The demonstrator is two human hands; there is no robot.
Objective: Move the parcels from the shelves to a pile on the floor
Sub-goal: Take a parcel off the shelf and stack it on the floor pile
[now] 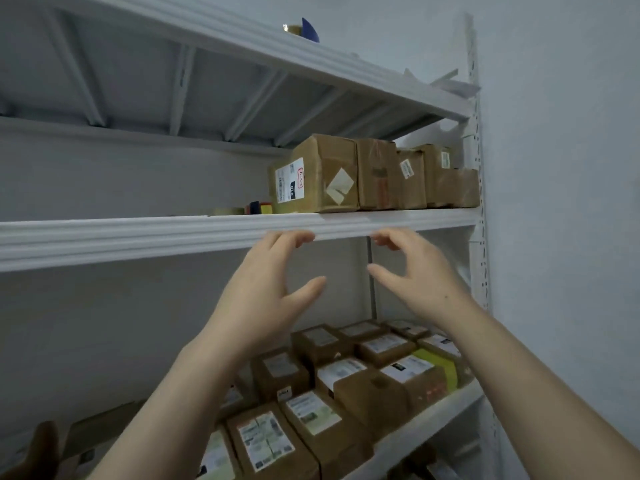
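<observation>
Parcels (377, 174): brown cardboard boxes are sitting side by side in 1 row at the right end of the middle shelf (138, 233), running up to the perforated upright post (479, 168).
Leftmost parcel (322, 178): it is showing a white shipping label on its left face and a pale diamond-shaped patch on its front.
Lower parcels (370, 386): many labelled brown boxes are crowding the lower shelf (433, 420), packed close together under the arms.
Left hand (263, 289): it is reaching up just below the middle shelf's front edge, fingers spread and gently curved, thumb out, gripping nothing.
Right hand (422, 278): it is mirroring the left, palm turned inward, fingers loosely curved and apart, carrying nothing.
Both hands: the 2 are facing each other with a gap between them, below the leftmost parcel and not touching it.
Tape roll (228, 211): it is lying flat left of the row, beside a small blue, red and yellow item (258, 207).
Top shelf (311, 60): another roll and a blue object (309, 29) are resting on it.
</observation>
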